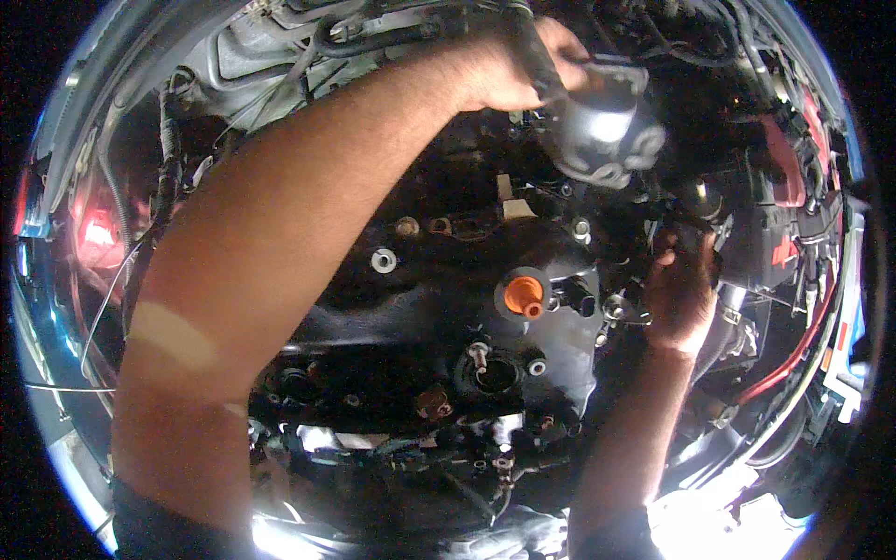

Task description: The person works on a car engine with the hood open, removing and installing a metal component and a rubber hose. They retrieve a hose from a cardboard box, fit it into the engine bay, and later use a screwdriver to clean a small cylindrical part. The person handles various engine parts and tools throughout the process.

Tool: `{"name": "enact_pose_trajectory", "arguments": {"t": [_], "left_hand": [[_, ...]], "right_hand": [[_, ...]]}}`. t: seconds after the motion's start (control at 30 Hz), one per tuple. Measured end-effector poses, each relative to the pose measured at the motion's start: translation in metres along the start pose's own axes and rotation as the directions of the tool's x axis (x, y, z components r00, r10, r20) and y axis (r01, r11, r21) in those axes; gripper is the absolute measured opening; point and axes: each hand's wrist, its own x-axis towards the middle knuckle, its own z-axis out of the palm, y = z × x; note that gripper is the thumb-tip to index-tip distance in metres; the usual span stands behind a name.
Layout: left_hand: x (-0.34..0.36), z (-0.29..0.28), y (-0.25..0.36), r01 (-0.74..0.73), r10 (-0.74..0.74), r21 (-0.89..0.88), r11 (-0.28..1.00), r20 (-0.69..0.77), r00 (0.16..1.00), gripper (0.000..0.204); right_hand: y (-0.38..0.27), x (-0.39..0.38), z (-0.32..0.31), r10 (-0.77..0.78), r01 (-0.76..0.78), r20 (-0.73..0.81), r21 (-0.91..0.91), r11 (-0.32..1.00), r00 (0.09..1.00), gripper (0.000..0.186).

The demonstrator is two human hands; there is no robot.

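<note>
My left hand [523,70] reaches across to the far side of the engine, partly behind a black hose [534,51]. Its fingers curl at the flange of a silver, round-bored throttle body [602,126], which is slightly blurred and tilted above the engine. On the right side, my right hand [683,289] is down among dark parts beside the engine. Its fingers are bent and lie in shadow; what they hold is hidden. Between my arms is the black engine cover [411,313], with an orange funnel-shaped plug [525,297] standing in it.
A loose bolt-like piece [479,357] leans at a round opening near the cover's front. A pale washer-like ring [384,260] shows left of centre. A black box with a red cross mark [784,250] stands at right. Hoses and cables [168,140] run along the left side.
</note>
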Motion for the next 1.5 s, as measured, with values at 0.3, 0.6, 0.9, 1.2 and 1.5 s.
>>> {"name": "enact_pose_trajectory", "arguments": {"t": [0.3, 0.6, 0.9, 1.2, 1.5], "left_hand": [[0.002, 0.001, 0.009, 0.174, -0.132, -0.694, 0.698, 0.114, 0.985, 0.050], [-0.008, 0.003, -0.038, 0.244, 0.120, -0.899, 0.365, 0.305, 0.945, 0.048], [-0.008, 0.001, -0.052, 0.248, 0.482, -0.953, 0.173, 0.302, 0.823, 0.090], [-0.014, -0.005, -0.057, 0.326, 0.272, -0.926, 0.191, 0.369, 0.889, 0.069], [-0.011, -0.011, -0.045, -0.015, 0.010, -0.507, 0.862, -0.012, 1.000, 0.045]], "right_hand": [[0.006, -0.006, 0.009, -0.019, 0.003, -0.099, -0.161, 0.987, 0.995, 0.024], [-0.005, -0.018, 0.036, 0.054, -0.047, -0.088, 0.085, 0.995, 0.995, 0.029], [-0.007, -0.015, 0.038, 0.113, -0.090, -0.120, 0.183, 0.979, 0.986, 0.030], [-0.006, -0.015, 0.036, 0.139, -0.114, -0.092, 0.238, 0.965, 0.986, 0.032], [-0.003, -0.017, 0.037, 0.094, -0.076, -0.060, 0.248, 0.966, 0.994, 0.022]]}}
